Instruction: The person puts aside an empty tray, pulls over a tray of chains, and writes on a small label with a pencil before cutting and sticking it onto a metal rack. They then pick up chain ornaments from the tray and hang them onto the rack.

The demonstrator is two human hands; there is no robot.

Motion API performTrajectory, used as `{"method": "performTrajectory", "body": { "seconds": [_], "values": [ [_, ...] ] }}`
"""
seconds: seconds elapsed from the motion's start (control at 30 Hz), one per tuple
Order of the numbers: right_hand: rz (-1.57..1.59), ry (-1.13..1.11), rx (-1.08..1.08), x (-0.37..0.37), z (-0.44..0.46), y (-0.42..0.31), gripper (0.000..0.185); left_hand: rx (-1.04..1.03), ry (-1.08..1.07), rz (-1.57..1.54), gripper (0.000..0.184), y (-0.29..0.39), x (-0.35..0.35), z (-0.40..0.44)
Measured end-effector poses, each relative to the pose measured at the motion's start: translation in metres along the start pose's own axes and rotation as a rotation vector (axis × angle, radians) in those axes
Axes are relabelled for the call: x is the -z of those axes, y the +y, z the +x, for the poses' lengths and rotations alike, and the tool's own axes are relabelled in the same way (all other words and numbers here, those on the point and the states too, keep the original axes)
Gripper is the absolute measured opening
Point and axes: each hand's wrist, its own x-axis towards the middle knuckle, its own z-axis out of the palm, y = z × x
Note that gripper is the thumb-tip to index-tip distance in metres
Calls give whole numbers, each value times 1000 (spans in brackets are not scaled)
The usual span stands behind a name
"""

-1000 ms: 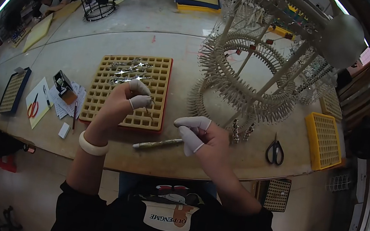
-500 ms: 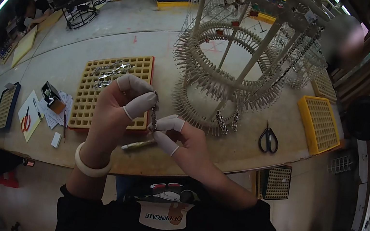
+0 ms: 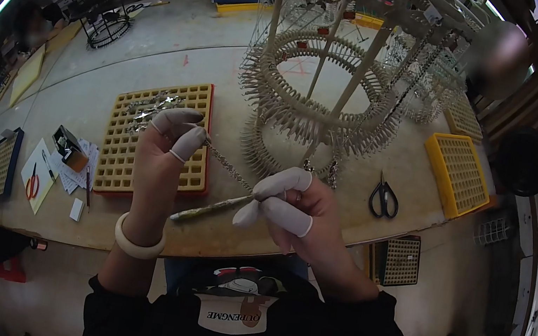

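A thin silvery chain [image 3: 229,168] is stretched slantwise between my two hands, above the front of the table. My left hand [image 3: 174,141], with pale finger cots on its fingertips, pinches the chain's upper left end. At the lower right end, my right hand [image 3: 294,208], also in finger cots, grips it between thumb and fingers. Under the left hand lies a yellow slotted tray [image 3: 118,178] with a red edge, and several shiny metal pieces [image 3: 154,110] rest on it. A pale pen-like stick [image 3: 205,208] lies on the table just below the chain.
A tall round rack [image 3: 320,116] with coiled rings and hanging chains stands ahead. Black-handled scissors [image 3: 384,200] and a yellow slotted tray [image 3: 458,177] are to the right. Orange-handled scissors [image 3: 32,185], papers and a small box [image 3: 71,149] lie left. Other people sit nearby.
My right hand has moved right, away from the left, and the chain between them now shows longer and slanted. The left hand has shifted slightly left. The view has shifted a little.
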Motion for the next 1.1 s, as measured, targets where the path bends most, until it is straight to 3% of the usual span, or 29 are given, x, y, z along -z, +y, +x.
{"method": "performTrajectory", "body": {
  "seconds": [0.13,0.23,0.37,0.43,0.47,0.53,0.63,0.77,0.83,0.93,1.1],
  "values": [
    [0,-29,-74,-5,-3,-10,13,21,38,-8,19,-4,-2,-2],
    [-412,-129,-72,-7,-6,10,15,-24,2,-68,18,1,-2,-3],
    [-624,-134,-71,-3,-5,24,16,-59,-130,-120,15,10,-9,-11],
    [-789,-104,-249,-4,-5,13,15,-66,-163,-150,16,15,-12,-18],
    [-789,-99,-250,-4,-4,10,15,-36,-172,-114,18,19,-14,-23],
    [-778,98,135,-3,-2,4,18,-2,-186,-81,21,22,-16,-26],
    [-714,130,216,-3,-2,2,21,-110,-215,33,28,21,-21,-28],
    [-707,151,203,-14,0,7,23,-229,-193,218,35,18,-24,-32],
    [-390,215,112,-17,1,10,23,-260,-188,274,36,14,-23,-33],
    [-244,210,-49,-15,1,4,22,-391,-209,432,38,11,-21,-35],
    [-95,293,-77,-16,3,8,19,-565,-188,633,41,12,-27,-37]
  ]
}}
